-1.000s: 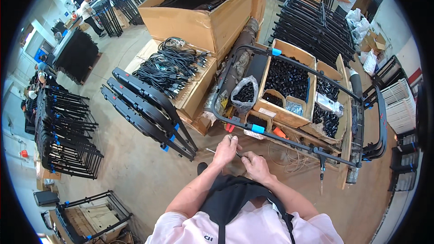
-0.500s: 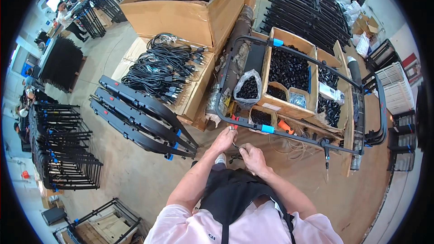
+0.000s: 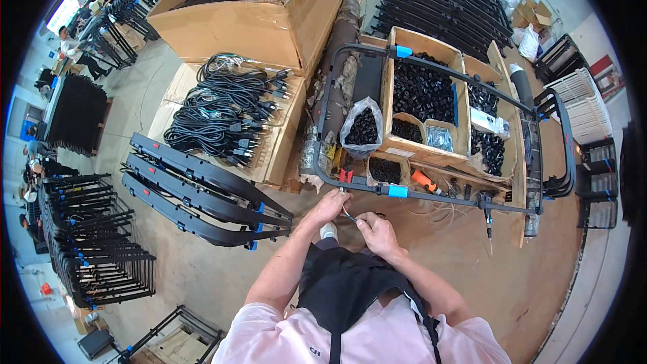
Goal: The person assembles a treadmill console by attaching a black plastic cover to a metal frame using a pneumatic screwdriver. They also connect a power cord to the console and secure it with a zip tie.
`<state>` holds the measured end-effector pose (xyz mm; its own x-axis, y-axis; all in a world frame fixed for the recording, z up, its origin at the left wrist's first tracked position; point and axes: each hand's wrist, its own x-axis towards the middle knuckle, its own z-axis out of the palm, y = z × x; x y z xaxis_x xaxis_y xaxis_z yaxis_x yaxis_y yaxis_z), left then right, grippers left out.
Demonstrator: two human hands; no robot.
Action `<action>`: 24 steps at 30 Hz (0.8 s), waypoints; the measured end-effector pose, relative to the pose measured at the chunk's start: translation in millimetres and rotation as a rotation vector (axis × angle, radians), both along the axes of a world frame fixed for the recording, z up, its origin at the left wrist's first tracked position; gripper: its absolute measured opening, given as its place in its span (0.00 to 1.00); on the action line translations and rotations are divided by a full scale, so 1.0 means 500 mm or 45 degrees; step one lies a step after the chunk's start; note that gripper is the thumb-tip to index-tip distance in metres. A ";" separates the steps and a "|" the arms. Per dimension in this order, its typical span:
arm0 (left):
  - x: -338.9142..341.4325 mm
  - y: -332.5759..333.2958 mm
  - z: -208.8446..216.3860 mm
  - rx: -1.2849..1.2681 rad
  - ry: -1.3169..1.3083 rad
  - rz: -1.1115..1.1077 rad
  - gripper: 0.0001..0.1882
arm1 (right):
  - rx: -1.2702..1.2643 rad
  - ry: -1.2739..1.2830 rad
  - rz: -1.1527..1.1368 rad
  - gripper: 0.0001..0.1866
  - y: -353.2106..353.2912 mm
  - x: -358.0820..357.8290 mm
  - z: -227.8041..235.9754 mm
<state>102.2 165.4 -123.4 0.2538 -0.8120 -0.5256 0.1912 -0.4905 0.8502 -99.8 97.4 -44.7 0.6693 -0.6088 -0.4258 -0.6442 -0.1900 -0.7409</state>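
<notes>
Both hands pinch one thin, bendy piece [image 3: 348,215]. The left hand [image 3: 331,206] has its fingertips closed on one end, and the right hand [image 3: 378,234] has its thumb and fingers closed on the other. The piece is in the gap between them; it is too small to tell just what it is.

Just past the left hand, at 12 o'clock, the bar of a big black frame [image 3: 371,188] stands in the way. Its pipes are smooth and round, with bent corners. A shiny red clip [image 3: 346,175] sits by the bar, near the left hand.

At 1 o'clock, behind the bar, is a small box [image 3: 370,178] of tiny black bits. A crinkly see-through bag [image 3: 378,116] of black bits stands at 12 o'clock. Farther out, at 1 o'clock, the frame crosses over a rough wooden box [image 3: 389,81] full of lumpy black bits. An orange tool [image 3: 424,181] lies at 2 o'clock.

At 9 o'clock, long curved black panels [image 3: 192,187] lean in a row. At 10 o'clock, rubbery black cords [image 3: 219,111] lie in loopy heaps on flat cardboard [image 3: 162,111]. A big brown carton [image 3: 232,34] stands at 11 o'clock, beside a long, scruffy round roll [image 3: 342,40].
</notes>
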 end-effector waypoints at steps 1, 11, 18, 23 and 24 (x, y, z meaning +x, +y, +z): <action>-0.004 0.001 0.008 0.011 0.104 0.117 0.19 | 0.010 0.006 -0.011 0.18 -0.001 0.001 0.001; -0.031 0.020 0.070 0.087 -0.425 0.093 0.16 | 0.042 -0.002 -0.027 0.18 -0.011 -0.003 -0.017; -0.054 0.018 0.032 -0.094 0.202 0.378 0.13 | 0.068 -0.046 0.001 0.18 -0.007 0.000 -0.004; -0.057 0.018 0.081 0.026 -0.149 0.229 0.13 | 0.041 -0.106 -0.010 0.18 -0.012 0.001 0.001; -0.057 0.017 0.089 0.074 -0.244 0.178 0.14 | 0.033 -0.129 -0.019 0.18 -0.013 -0.003 -0.008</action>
<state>73.9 174.1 -79.0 0.4612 -0.7316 -0.5020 0.0987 -0.5200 0.8484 -101.4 90.9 -48.7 0.7004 -0.6090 -0.3723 -0.5687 -0.1608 -0.8067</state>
